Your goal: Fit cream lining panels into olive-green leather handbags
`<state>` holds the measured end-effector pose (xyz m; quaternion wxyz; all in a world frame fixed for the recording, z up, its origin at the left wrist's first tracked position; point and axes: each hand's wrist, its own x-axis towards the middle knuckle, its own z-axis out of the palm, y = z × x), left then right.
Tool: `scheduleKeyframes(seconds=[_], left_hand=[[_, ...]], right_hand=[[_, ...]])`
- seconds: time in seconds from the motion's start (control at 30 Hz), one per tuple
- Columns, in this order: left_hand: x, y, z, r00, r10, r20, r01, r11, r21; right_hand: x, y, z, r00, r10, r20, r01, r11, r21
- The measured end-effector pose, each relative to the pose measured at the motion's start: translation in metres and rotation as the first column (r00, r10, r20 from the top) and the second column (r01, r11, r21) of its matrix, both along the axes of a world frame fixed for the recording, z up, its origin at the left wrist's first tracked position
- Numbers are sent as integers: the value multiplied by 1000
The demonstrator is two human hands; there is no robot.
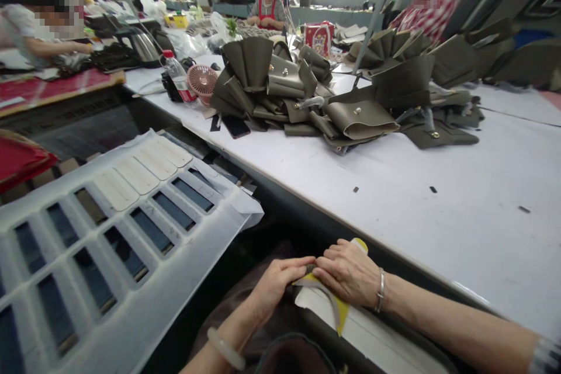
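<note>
Both hands meet low in the view, over my lap. My right hand (348, 272) is closed on a yellow piece (343, 308) with a curved grey edge, and its fingers press down near the top. Beside it my left hand (278, 286) has its fingers together, pinching the end of a dark olive bag piece (310, 269); the fingertips of both hands nearly touch. Under the yellow piece lies a long off-white panel (372, 336) with olive material along its side. The hands hide part of how these layers join.
A white table (438, 198) stands ahead, with a heap of olive bags (359, 117), a phone (235, 127), a bottle (179, 79) and a pink fan (202, 82). At left is a slotted, plastic-covered rack (144, 280) bearing off-white panels (135, 172). Several people work beyond.
</note>
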<state>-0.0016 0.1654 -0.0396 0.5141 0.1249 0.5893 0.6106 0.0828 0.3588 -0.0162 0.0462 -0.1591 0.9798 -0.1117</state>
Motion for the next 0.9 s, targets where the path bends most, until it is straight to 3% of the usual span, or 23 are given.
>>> scheduleKeyframes(seconds=[0.2,0.33,0.43,0.53,0.63,0.73,0.8,0.9], left_hand=[[3,0,2,992,-12,-125,18,999,42],[0,2,2,979,-67,-194,78,996,48],[-2,3,-1,983,-99,-154,111,992,67],[-3,4,-4,992,-105,-66,111,990,92],[-4,4,-4,995,-102,-16,103,991,87],[-6,5,-1,994,-99,-40,102,993,67],[-6,6,1,993,-100,-67,104,993,53],[-5,8,5,990,-104,-100,107,994,35]], right_hand=[[13,-2,7,999,-43,10,43,999,33],[37,7,20,975,-217,57,215,976,39],[55,15,26,878,-448,171,458,888,-27],[64,21,27,706,-605,369,684,718,-132],[59,22,25,653,-504,564,740,583,-336],[43,20,22,734,-303,608,669,478,-570],[29,16,19,761,-244,601,636,460,-619],[9,9,8,755,-269,598,642,488,-591]])
